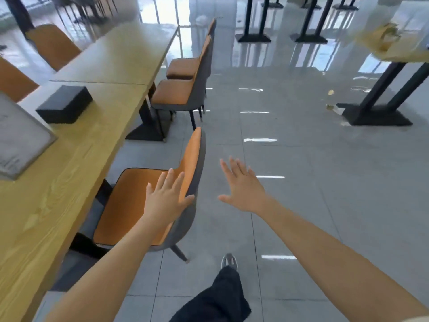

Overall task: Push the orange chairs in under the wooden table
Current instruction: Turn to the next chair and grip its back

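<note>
A long wooden table [69, 163] runs along the left. The nearest orange chair [130, 201], grey-backed, stands beside it with its seat partly under the tabletop. My left hand [166, 197] lies flat with spread fingers on the top edge of that chair's backrest, thumb on the grey outer side. My right hand [241, 187] hovers open over the floor just right of the backrest, touching nothing. Two more orange chairs [178, 94] [185, 67] stand farther along the same side, their seats outside the table edge.
A black box [65, 104] and a grey framed sign [21, 140] sit on the table. Orange chairs [53, 45] stand on the far side. Black-legged tables [380, 98] stand right and back on glossy grey tiles. My shoe [228, 261] is on the floor.
</note>
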Motion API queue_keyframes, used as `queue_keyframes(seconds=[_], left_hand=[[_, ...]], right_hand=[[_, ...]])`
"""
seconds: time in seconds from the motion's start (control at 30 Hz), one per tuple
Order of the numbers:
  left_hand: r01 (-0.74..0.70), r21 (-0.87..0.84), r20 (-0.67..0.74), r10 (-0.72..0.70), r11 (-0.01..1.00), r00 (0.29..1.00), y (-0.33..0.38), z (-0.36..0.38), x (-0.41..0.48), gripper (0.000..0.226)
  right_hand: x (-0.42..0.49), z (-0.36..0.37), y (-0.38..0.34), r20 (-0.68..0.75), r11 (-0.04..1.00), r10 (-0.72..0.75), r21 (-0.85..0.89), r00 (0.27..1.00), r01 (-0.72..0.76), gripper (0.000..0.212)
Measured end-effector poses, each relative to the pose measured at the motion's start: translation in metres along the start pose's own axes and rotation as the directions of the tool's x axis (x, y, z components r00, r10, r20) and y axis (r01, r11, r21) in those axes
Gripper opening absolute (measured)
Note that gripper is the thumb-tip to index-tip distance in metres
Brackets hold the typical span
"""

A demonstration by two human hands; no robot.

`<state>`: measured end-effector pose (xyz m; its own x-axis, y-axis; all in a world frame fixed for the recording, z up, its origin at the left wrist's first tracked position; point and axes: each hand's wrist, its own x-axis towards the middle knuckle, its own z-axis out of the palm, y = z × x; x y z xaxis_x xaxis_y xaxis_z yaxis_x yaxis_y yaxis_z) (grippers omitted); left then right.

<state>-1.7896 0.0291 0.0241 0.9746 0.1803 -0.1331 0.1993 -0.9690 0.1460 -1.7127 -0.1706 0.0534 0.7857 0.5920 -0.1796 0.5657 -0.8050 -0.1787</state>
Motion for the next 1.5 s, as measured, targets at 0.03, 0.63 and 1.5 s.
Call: queue_keyframes(seconds=[0.03, 0.63, 1.5], left_hand=[[0.032, -0.03, -0.004, -0.032, 0.999, 0.999, 0.001, 0.002, 0.016, 0.067], [0.625, -0.225, 0.16, -0.604, 0.748, 0.781, 0.031, 0.011, 0.149, 0.069], [0.966, -0.217, 0.276, -0.94, 0.142, 0.201, 0.087, 0.043, 0.142, 0.05]], right_hand=[[0.021, -0.005, 0.007, 0.016, 0.999, -0.043, -0.011, 0.999, 0.043, 0.091], [0.293, -0.055, 0.056, 0.491, 0.603, -0.666, -0.089, 0.562, 0.792, 0.082], [0.37, -0.007, 0.043, 0.597, 0.125, -0.793, -0.039, 0.124, 0.991, 0.042]])
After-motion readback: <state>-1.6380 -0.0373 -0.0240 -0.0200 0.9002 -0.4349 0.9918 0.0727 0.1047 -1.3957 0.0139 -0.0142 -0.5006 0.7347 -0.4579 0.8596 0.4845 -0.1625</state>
